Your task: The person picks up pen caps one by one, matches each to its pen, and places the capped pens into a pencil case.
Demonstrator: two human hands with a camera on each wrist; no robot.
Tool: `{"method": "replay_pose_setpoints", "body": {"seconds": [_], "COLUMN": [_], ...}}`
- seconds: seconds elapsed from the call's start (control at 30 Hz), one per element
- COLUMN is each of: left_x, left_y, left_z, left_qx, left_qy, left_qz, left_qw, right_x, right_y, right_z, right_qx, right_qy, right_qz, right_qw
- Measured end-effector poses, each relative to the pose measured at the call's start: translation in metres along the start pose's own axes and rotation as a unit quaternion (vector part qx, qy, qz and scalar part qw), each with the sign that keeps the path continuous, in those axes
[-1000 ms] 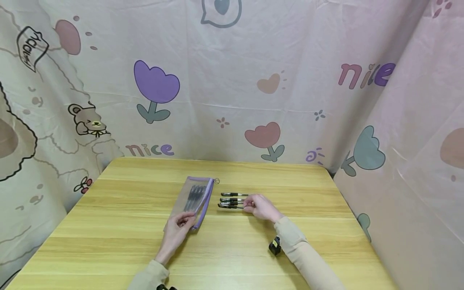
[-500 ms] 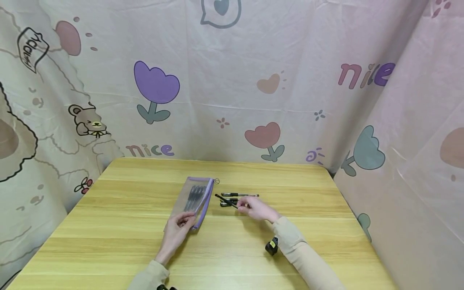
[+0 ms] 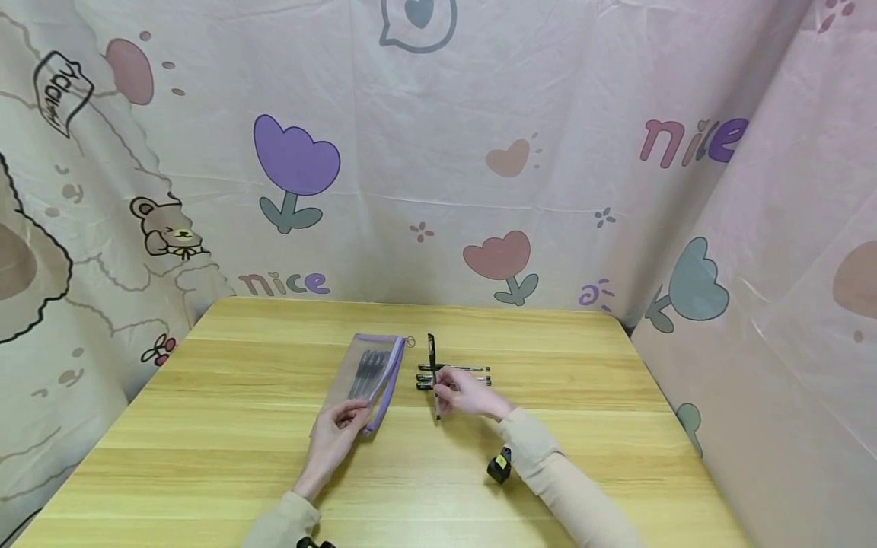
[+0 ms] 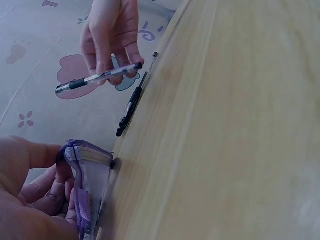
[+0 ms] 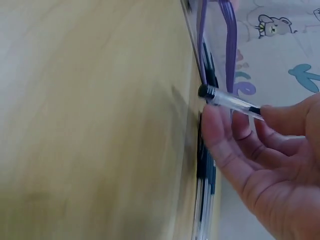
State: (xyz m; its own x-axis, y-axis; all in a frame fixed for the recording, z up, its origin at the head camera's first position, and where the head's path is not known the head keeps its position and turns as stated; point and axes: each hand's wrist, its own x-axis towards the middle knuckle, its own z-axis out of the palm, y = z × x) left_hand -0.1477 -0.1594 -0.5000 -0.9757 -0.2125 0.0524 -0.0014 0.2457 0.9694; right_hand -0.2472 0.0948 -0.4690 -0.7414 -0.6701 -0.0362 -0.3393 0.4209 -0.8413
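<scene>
A see-through pencil pouch with purple trim lies slantwise on the table, several dark pens showing inside. My left hand pinches its near end between thumb and fingers; in the left wrist view the purple zip edge stands raised and parted there. Just right of the pouch, my right hand pinches a black gel pen by its clear barrel, cap end pointing away from me. In the right wrist view the pen's dark end overlaps the pouch's purple edge. Three similar pens lie side by side beneath that hand.
The wooden table extends around both hands, its far edge close to a printed curtain. A small black device sits at my right wrist. A metal ring hangs from the pouch's far corner.
My right hand has lifted one pen off the group, moved a little left towards the pouch and turned the pen from crosswise to pointing away. My left hand stays on the pouch.
</scene>
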Motion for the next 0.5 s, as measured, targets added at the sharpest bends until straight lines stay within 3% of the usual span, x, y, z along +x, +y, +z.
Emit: {"method": "replay_pose_setpoints", "body": {"seconds": [0.27,0.37,0.5], "left_x": [0.000,0.000,0.000], "left_y": [0.001,0.001,0.001], "left_z": [-0.001,0.000,0.000], "left_qx": [0.010,0.013,0.016], "left_qy": [0.002,0.002,0.002], "left_qz": [-0.009,-0.009,-0.005], "left_qw": [0.9999,0.9999,0.9999], "right_x": [0.013,0.019,0.030], "right_y": [-0.002,-0.004,-0.011], "right_z": [0.015,0.022,0.032], "right_qx": [0.101,0.162,0.258], "right_qy": [0.022,0.038,0.039], "right_qz": [0.032,0.060,0.096], "right_qw": [0.994,0.984,0.961]}}
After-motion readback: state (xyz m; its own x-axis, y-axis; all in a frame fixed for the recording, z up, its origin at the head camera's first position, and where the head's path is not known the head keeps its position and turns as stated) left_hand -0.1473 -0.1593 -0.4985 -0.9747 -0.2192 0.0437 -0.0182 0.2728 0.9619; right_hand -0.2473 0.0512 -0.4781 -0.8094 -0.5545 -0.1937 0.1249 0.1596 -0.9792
